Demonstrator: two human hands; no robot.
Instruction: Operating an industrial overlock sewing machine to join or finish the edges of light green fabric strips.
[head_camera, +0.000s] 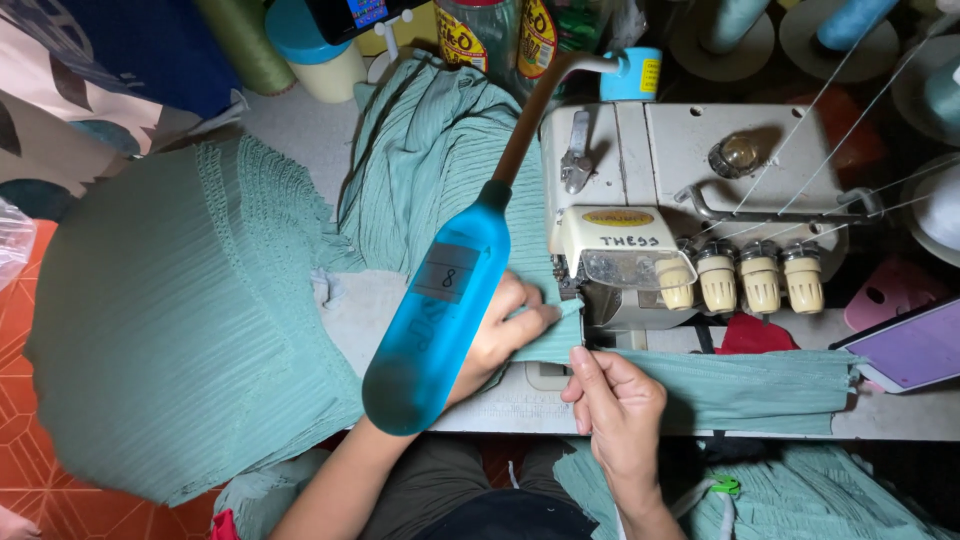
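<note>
Pinching the green pleated fabric (700, 385) flat on the tabletop (900, 415), the left hand (500, 335) presses it just left of the sewing machine (680, 200). The right hand (615, 400) closes its fingers (580, 365) on the fabric's near edge, just right of the left.

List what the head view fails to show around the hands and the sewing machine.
- Left hand: partly hidden behind the blue lamp head.
- Needle area of the sewing machine: hidden behind its clear guard and the green pleated fabric.
- Right hand: palm faces down, grip underneath unseen.
</note>
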